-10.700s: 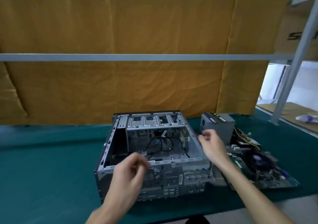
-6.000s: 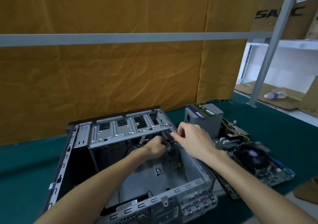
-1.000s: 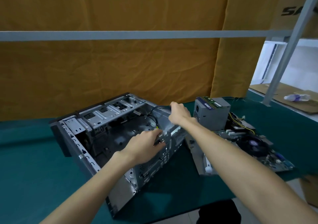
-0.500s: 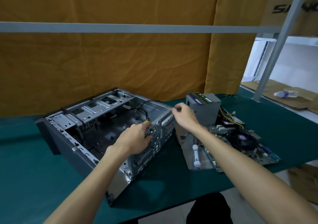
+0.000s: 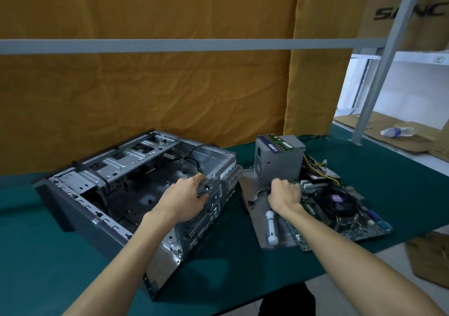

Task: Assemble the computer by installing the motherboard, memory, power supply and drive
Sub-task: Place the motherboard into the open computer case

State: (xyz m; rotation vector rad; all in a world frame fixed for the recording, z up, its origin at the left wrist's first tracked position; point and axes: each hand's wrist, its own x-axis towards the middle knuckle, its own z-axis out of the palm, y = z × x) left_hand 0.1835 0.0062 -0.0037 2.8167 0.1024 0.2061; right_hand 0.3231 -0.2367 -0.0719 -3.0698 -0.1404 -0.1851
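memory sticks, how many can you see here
2, it seems: thin green memory sticks lying side by side atop the upright grey metal power supply. The blurry motherboard may hold more.

The case [image 5: 136, 189] bay lies open from above (black cables [image 5: 192, 156] crossing its far end).

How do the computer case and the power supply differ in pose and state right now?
The computer case lies open on its side, interior showing; the power supply stands upright as a closed box. The left hand grips the case's rear edge; no hand holds the power supply, though the right hand is curled just below it. Both are grey metal on the green table.
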